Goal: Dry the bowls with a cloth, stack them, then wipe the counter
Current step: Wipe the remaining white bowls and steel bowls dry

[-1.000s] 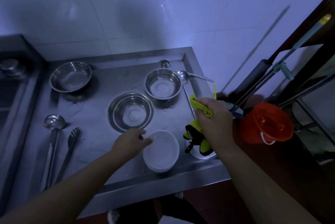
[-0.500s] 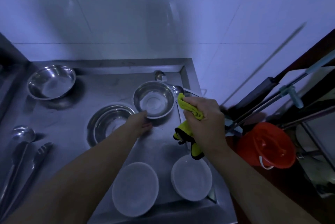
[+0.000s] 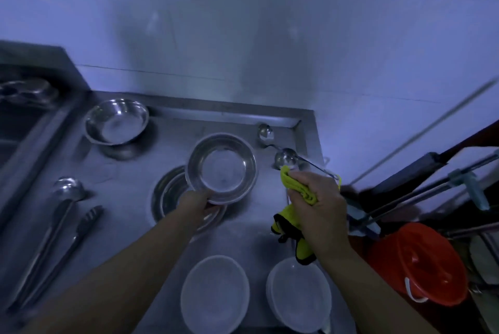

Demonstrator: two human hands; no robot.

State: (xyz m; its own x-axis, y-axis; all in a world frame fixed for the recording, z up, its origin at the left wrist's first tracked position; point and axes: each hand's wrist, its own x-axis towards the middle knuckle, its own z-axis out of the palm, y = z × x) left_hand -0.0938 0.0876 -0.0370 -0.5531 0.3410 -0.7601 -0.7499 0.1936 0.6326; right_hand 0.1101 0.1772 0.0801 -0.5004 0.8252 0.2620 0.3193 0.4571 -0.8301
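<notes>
My left hand point(image 3: 196, 203) grips the near rim of a small steel bowl point(image 3: 222, 168) and holds it tilted above the counter. Under it lies a wider steel bowl point(image 3: 169, 196), partly hidden. A third steel bowl point(image 3: 116, 121) stands at the back left. My right hand point(image 3: 318, 198) clutches a yellow cloth with black trim point(image 3: 294, 228) just right of the lifted bowl. Two white plastic bowls point(image 3: 214, 294) point(image 3: 298, 294) sit at the front edge of the steel counter point(image 3: 129, 225).
A ladle point(image 3: 58, 204) and tongs point(image 3: 73, 239) lie at the left. Two more ladles point(image 3: 266, 132) point(image 3: 286, 158) rest at the back right corner. A red bucket point(image 3: 426, 263) and mop handles point(image 3: 432, 169) stand off the right edge. A sink area lies far left.
My left hand moved from a white bowl to the small steel bowl, took hold of its rim and lifted it over the wider bowl. The right hand kept the cloth.
</notes>
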